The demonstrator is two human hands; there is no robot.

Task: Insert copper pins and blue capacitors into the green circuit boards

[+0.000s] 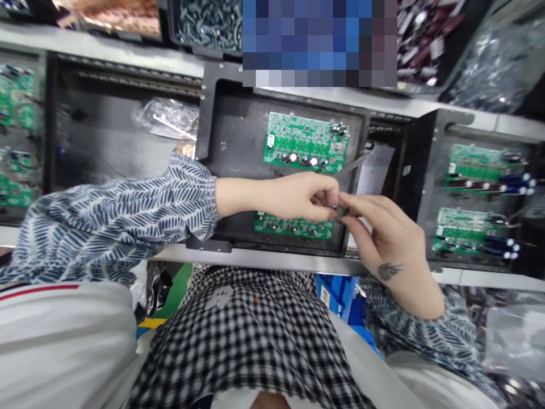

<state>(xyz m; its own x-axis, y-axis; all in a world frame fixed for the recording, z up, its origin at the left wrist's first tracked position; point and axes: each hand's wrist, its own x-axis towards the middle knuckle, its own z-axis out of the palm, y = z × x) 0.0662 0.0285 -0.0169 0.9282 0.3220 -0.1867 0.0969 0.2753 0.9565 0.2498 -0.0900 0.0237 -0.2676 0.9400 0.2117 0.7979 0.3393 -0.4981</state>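
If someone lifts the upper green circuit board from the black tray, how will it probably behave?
The upper circuit board looks flat and thin, so it is probably stiff and light. Small parts crowd its face and could be fragile if pressed. It lies flat in the tray, so rolling seems unlikely.

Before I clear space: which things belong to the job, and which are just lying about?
Apparently the job:
- left hand, right hand
- small dark item between them, too blurred to identify
- black tray
- upper board, lower board

Probably lying about:
- crumpled clear plastic
- white paper
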